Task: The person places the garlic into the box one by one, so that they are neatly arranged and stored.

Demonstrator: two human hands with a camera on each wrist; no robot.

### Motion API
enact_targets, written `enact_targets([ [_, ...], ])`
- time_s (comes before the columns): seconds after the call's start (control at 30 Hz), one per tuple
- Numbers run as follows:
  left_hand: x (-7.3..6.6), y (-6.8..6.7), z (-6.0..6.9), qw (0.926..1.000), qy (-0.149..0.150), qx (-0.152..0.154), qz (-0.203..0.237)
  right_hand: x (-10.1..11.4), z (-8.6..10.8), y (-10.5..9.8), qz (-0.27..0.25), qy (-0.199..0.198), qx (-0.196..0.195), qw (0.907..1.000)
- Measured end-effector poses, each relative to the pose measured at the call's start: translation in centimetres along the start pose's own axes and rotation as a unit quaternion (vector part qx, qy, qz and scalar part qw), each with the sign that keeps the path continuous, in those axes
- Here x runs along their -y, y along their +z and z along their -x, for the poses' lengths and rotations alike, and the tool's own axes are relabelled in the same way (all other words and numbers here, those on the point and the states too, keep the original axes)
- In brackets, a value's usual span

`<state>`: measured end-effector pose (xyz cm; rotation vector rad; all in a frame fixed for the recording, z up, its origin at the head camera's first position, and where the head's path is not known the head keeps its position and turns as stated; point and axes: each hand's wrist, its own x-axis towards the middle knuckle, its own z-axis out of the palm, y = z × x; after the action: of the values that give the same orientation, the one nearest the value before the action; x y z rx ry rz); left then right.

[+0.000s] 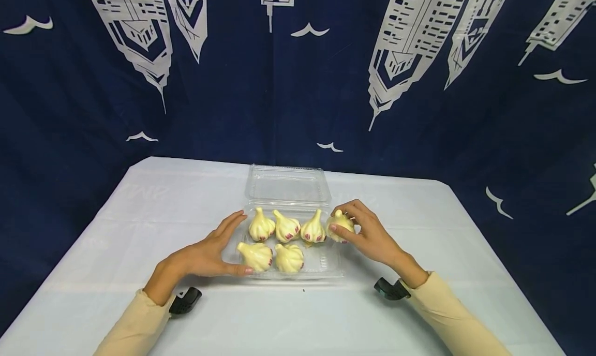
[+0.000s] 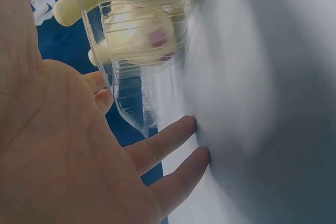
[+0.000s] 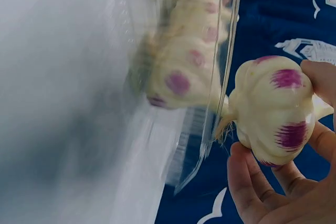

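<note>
A clear plastic clamshell container [image 1: 323, 263] lies on the table with its lid [image 1: 288, 185] folded back. Garlic bulbs with purple marks sit inside: three in the back row, such as one bulb [image 1: 287, 227], and two in the front row, such as another bulb [image 1: 289, 258]. My left hand [image 1: 200, 255] rests along the container's left side, fingers extended and thumb by the front corner. My right hand [image 1: 370, 234] holds a garlic bulb [image 3: 275, 111] between thumb and fingers at the container's right edge. In the right wrist view this bulb is outside the wall, roots toward it.
A white cloth covers the table [image 1: 419, 216]. Behind it hangs a dark blue curtain [image 1: 288, 87] with white building and bird prints. Each wrist carries a black device, one on the left [image 1: 185, 300] and one on the right [image 1: 391, 288].
</note>
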<state>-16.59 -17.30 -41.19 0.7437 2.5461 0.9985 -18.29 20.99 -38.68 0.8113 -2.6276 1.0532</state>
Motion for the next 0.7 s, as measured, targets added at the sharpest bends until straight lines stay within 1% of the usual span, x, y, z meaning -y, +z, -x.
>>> enact_targets([
  [0.17,-0.2,-0.1,0.1,1.0000,0.000,-0.001,0.002,0.9,-0.1,0.7,-0.028,-0.028,-0.010,0.9992],
  [0.27,-0.2,-0.1,0.1,1.0000,0.000,-0.002,0.000,1.3,0.0,1.4,-0.047,-0.040,0.003,0.9981],
  [0.33,-0.2,-0.1,0.1,1.0000,0.000,-0.001,-0.002,1.4,0.1,1.9,-0.049,-0.045,0.016,0.9977],
  [0.47,-0.1,0.0,0.1,1.0000,0.000,0.000,-0.001,1.5,0.7,2.7,-0.033,-0.049,0.033,0.9977],
  [0.6,0.0,0.0,0.0,1.0000,0.002,0.000,-0.005,1.4,1.1,3.1,-0.018,-0.058,0.028,0.9978],
  [0.7,0.0,0.0,0.0,1.0000,0.002,0.001,-0.003,1.4,1.3,3.4,-0.016,-0.061,0.028,0.9976],
])
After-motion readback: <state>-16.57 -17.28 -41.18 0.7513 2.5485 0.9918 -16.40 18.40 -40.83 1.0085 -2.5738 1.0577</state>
